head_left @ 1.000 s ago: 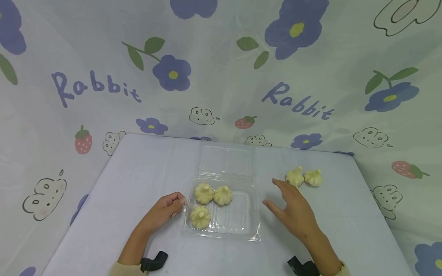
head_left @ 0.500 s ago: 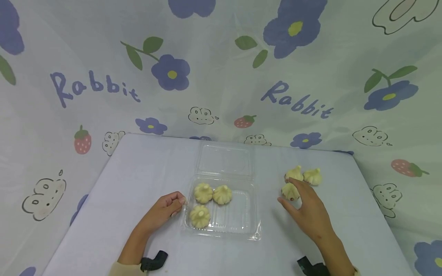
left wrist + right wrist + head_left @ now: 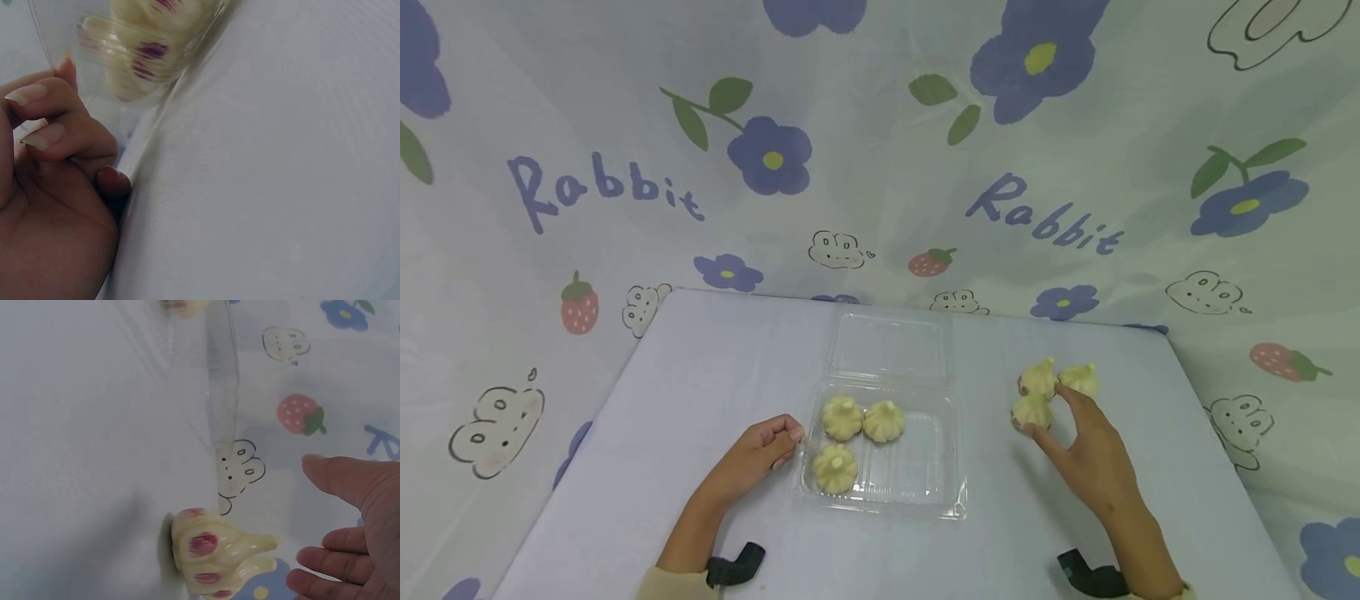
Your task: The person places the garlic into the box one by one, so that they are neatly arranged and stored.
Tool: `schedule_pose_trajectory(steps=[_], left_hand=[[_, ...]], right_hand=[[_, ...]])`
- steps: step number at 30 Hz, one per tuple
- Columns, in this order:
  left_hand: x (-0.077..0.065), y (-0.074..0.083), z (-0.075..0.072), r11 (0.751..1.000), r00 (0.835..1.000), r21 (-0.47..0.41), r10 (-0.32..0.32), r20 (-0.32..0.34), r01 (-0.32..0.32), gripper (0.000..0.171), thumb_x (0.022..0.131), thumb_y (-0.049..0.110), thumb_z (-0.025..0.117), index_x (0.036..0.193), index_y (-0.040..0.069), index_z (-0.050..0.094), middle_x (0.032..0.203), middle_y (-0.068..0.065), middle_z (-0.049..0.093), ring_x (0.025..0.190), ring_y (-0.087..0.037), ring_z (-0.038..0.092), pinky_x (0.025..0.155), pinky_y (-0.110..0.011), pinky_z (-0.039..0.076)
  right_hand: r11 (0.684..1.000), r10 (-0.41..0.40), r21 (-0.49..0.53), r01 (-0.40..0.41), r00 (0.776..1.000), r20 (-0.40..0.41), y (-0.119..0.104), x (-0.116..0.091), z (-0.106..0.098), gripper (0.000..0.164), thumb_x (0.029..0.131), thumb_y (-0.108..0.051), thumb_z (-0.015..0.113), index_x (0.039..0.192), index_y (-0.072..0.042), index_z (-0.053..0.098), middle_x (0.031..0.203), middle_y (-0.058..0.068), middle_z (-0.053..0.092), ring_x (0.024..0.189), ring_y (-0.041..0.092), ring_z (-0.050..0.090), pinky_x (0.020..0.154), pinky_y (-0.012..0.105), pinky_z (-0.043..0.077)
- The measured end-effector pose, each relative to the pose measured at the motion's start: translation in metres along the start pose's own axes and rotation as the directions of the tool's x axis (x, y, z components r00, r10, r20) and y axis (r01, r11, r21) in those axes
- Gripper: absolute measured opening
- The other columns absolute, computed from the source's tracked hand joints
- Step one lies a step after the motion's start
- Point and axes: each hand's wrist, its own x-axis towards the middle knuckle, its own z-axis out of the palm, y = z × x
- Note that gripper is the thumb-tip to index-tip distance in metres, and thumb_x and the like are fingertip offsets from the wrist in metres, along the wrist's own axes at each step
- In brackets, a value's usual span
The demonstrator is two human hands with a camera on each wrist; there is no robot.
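Observation:
A clear plastic clamshell box (image 3: 928, 462) lies with its lid (image 3: 891, 346) folded back. Garlic bulbs stand in it: one at the back left (image 3: 842, 417), one beside it (image 3: 883, 422), one at the front left (image 3: 835, 468). My left hand (image 3: 748, 458) pinches the box's left rim; the left wrist view shows the fingertips (image 3: 65, 69) at the clear edge. Three more bulbs sit to the right: a near one (image 3: 1032, 413), one behind it (image 3: 1038, 378) and one farther right (image 3: 1079, 380). My right hand (image 3: 1093, 467), thumb and fingers spread, is beside the near bulb (image 3: 215, 553), apart from it in the right wrist view.
A white cloth covers the table (image 3: 700, 358). Behind it hangs a patterned curtain (image 3: 880, 167) with flowers, strawberries and rabbits. A black strap mount (image 3: 735, 567) is on the left wrist, and another mount (image 3: 1090, 575) on the right.
My right hand has moved rightward from near the box to the loose garlic bulbs, uncovering the near one. The left hand stays at the box's rim.

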Motion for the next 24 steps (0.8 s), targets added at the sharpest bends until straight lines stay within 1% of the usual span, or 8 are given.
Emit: schedule_pose_trajectory(steps=[5, 11, 19, 24], left_hand=[[0.0, 0.0, 0.0, 1.0, 1.0, 0.002, -0.001, 0.003, 0.001, 0.026, 0.111, 0.019, 0.054, 0.101, -0.004, 0.06, 0.067, 0.003, 0.042, 0.059, -0.006, 0.036, 0.052, -0.025, 0.032], [0.0, 0.0, 0.0, 1.0, 1.0, 0.004, -0.009, -0.002, 0.009, 0.026, 0.111, 0.02, 0.054, 0.101, -0.003, 0.06, 0.067, 0.003, 0.042, 0.058, -0.006, 0.035, 0.051, -0.025, 0.032], [0.001, -0.001, 0.0, 1.0, 1.0, 0.001, 0.0, 0.001, 0.0, 0.026, 0.111, 0.019, 0.055, 0.1, -0.003, 0.059, 0.066, 0.003, 0.042, 0.058, -0.006, 0.035, 0.051, -0.025, 0.032], [0.0, 0.0, 0.0, 1.0, 1.0, 0.005, -0.014, -0.005, 0.014, 0.026, 0.111, 0.02, 0.055, 0.1, -0.003, 0.06, 0.066, 0.003, 0.042, 0.057, -0.006, 0.035, 0.051, -0.024, 0.031]], right_hand=[[0.999, 0.034, -0.002, -0.034, 0.999, 0.015, 0.006, 0.001, -0.002, 0.077, 0.086, -0.018, 0.088, 0.148, 0.004, 0.048, 0.147, 0.029, 0.052, 0.132, 0.051, 0.05, 0.099, 0.067, 0.044], [0.998, 0.059, 0.006, -0.059, 0.998, 0.033, 0.014, 0.001, 0.001, 0.079, 0.086, -0.019, 0.088, 0.15, 0.004, 0.047, 0.148, 0.029, 0.052, 0.134, 0.051, 0.048, 0.1, 0.067, 0.043], [0.989, 0.144, 0.005, -0.145, 0.984, 0.102, 0.022, 0.002, 0.009, 0.082, 0.09, -0.025, 0.085, 0.152, 0.007, 0.042, 0.149, 0.032, 0.048, 0.136, 0.054, 0.044, 0.103, 0.07, 0.041], [0.988, 0.151, 0.016, -0.155, 0.98, 0.128, 0.03, 0.002, 0.013, 0.082, 0.092, -0.028, 0.083, 0.152, 0.008, 0.041, 0.149, 0.033, 0.048, 0.136, 0.055, 0.044, 0.103, 0.07, 0.04]])
